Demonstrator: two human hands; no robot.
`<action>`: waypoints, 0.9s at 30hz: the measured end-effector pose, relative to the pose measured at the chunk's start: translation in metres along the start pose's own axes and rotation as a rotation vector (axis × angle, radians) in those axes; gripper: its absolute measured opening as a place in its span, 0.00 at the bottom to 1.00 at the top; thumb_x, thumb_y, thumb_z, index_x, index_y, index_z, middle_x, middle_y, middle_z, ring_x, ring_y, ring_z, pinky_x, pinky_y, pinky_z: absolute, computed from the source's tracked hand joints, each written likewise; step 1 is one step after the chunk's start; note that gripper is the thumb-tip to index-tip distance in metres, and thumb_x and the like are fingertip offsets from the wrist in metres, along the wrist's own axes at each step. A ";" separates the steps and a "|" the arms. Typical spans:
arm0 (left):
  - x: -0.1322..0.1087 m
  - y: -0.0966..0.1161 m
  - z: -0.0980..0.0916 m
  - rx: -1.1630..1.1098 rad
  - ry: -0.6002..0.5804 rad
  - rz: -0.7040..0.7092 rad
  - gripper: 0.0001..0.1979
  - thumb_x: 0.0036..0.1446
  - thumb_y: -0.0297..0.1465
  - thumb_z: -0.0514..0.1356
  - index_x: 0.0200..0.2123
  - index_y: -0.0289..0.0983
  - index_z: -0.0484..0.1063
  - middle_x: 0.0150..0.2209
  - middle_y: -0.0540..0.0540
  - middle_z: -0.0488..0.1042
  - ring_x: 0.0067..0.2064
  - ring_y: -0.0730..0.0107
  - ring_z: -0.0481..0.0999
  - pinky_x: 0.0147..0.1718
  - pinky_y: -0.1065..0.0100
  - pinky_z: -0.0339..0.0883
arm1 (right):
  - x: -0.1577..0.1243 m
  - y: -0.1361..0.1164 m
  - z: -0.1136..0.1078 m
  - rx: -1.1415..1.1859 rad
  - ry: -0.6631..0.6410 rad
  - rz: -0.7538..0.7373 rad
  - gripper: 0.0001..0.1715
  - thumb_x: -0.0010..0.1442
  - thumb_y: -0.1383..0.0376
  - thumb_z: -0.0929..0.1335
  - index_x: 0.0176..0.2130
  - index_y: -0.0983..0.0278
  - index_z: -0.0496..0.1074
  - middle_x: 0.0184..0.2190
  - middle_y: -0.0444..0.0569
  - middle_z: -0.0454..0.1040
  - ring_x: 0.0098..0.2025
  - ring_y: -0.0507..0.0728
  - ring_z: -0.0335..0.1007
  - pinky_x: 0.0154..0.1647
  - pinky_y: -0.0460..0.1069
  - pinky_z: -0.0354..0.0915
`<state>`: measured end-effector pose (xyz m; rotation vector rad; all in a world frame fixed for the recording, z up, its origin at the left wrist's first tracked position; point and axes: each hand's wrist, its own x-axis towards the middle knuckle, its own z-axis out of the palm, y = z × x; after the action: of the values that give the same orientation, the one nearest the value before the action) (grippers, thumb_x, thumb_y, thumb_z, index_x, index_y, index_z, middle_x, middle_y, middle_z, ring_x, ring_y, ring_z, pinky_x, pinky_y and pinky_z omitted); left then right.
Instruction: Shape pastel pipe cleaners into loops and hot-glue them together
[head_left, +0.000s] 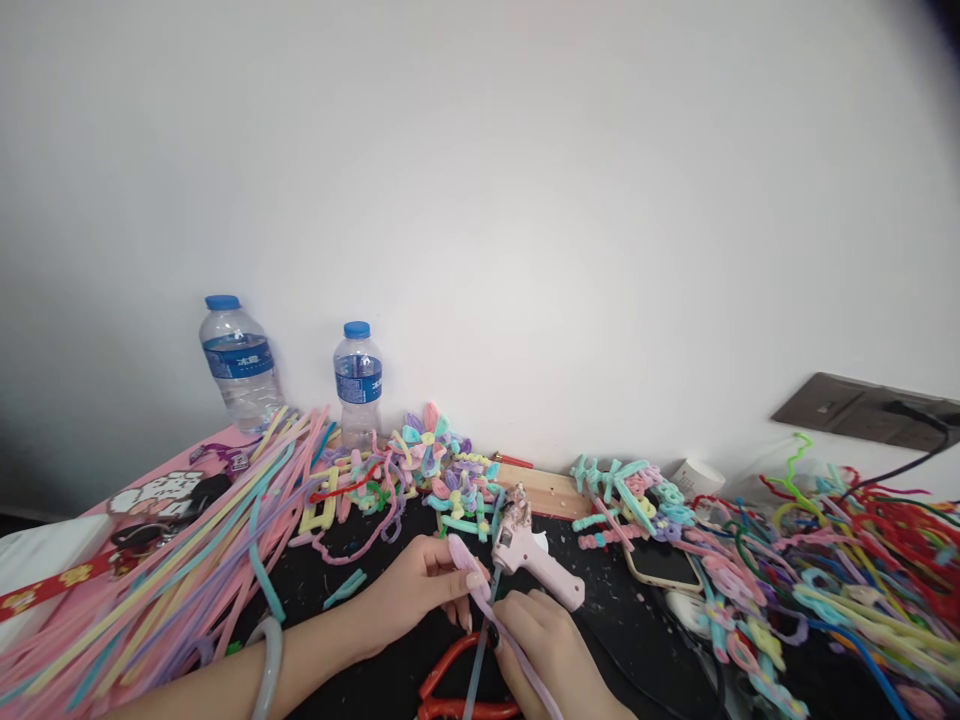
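My left hand [431, 590], with a pale bangle on its wrist, pinches a folded pink-lilac pipe cleaner [469, 565] between thumb and fingers. Close beside it, my right hand [551, 650] is closed on the same pipe cleaner, whose tail runs down over that hand. Just beyond my hands lies a pale pink glue gun [551, 575], its nozzle end smeared with brownish residue. A translucent glue stick [477, 665] extends from it toward me, partly hidden by my fingers. Below my hands rests a tool with red handles [450, 670]; its working end is hidden.
Long pastel pipe cleaners [247, 530] cover the left side. Two water bottles [238, 365] stand by the wall. Finished pipe-cleaner pieces [435, 460] lie at the back. On the right are a phone [664, 567], a tangled pipe-cleaner pile [862, 560] and a wall socket [855, 405] with a cable.
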<state>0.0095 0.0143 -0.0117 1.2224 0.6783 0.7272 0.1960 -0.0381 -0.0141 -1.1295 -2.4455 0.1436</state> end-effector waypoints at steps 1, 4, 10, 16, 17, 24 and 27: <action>0.000 -0.001 0.000 0.009 -0.002 0.011 0.18 0.49 0.42 0.65 0.30 0.30 0.75 0.23 0.48 0.75 0.22 0.74 0.72 0.22 0.75 0.61 | 0.001 -0.001 -0.001 -0.001 -0.004 0.004 0.11 0.56 0.73 0.57 0.29 0.63 0.64 0.25 0.48 0.71 0.25 0.56 0.64 0.26 0.48 0.58; 0.000 -0.002 0.001 0.018 -0.003 0.029 0.17 0.49 0.42 0.64 0.28 0.30 0.73 0.21 0.50 0.73 0.20 0.75 0.71 0.21 0.76 0.59 | 0.001 -0.003 -0.004 0.013 -0.018 0.014 0.11 0.56 0.73 0.57 0.29 0.63 0.64 0.25 0.48 0.71 0.25 0.56 0.65 0.26 0.48 0.58; 0.005 -0.007 -0.002 -0.052 0.092 0.021 0.19 0.55 0.45 0.58 0.26 0.34 0.65 0.16 0.52 0.69 0.17 0.76 0.68 0.18 0.76 0.56 | -0.002 -0.003 -0.009 0.119 0.069 0.091 0.11 0.56 0.74 0.58 0.35 0.62 0.66 0.28 0.48 0.71 0.30 0.57 0.66 0.32 0.49 0.61; 0.006 -0.005 -0.002 -0.111 0.124 -0.005 0.18 0.57 0.45 0.56 0.27 0.34 0.64 0.23 0.48 0.74 0.18 0.77 0.68 0.19 0.75 0.60 | 0.000 0.004 -0.010 -0.025 0.217 0.305 0.15 0.55 0.74 0.62 0.43 0.61 0.64 0.42 0.52 0.70 0.43 0.63 0.64 0.41 0.56 0.60; 0.006 -0.004 -0.001 -0.115 0.126 -0.006 0.18 0.57 0.45 0.56 0.27 0.34 0.63 0.24 0.48 0.74 0.18 0.77 0.68 0.19 0.75 0.59 | 0.000 0.006 -0.010 -0.068 0.218 0.334 0.17 0.54 0.73 0.63 0.44 0.60 0.64 0.45 0.52 0.69 0.46 0.64 0.63 0.42 0.58 0.60; 0.003 0.001 0.001 -0.132 0.158 -0.024 0.18 0.55 0.46 0.57 0.30 0.34 0.64 0.20 0.52 0.71 0.18 0.78 0.64 0.18 0.76 0.54 | -0.004 0.018 0.001 -0.228 0.232 0.552 0.25 0.52 0.70 0.64 0.50 0.61 0.61 0.50 0.55 0.65 0.50 0.67 0.62 0.42 0.59 0.61; 0.003 0.002 0.001 -0.115 0.176 -0.026 0.19 0.54 0.46 0.57 0.34 0.34 0.67 0.20 0.53 0.70 0.18 0.78 0.62 0.17 0.76 0.52 | -0.004 0.023 0.002 -0.201 0.209 0.613 0.23 0.53 0.70 0.63 0.49 0.62 0.61 0.47 0.55 0.68 0.48 0.66 0.64 0.41 0.59 0.61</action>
<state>0.0119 0.0167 -0.0102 1.0507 0.7849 0.8475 0.2140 -0.0259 -0.0233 -1.8537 -1.8958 -0.0376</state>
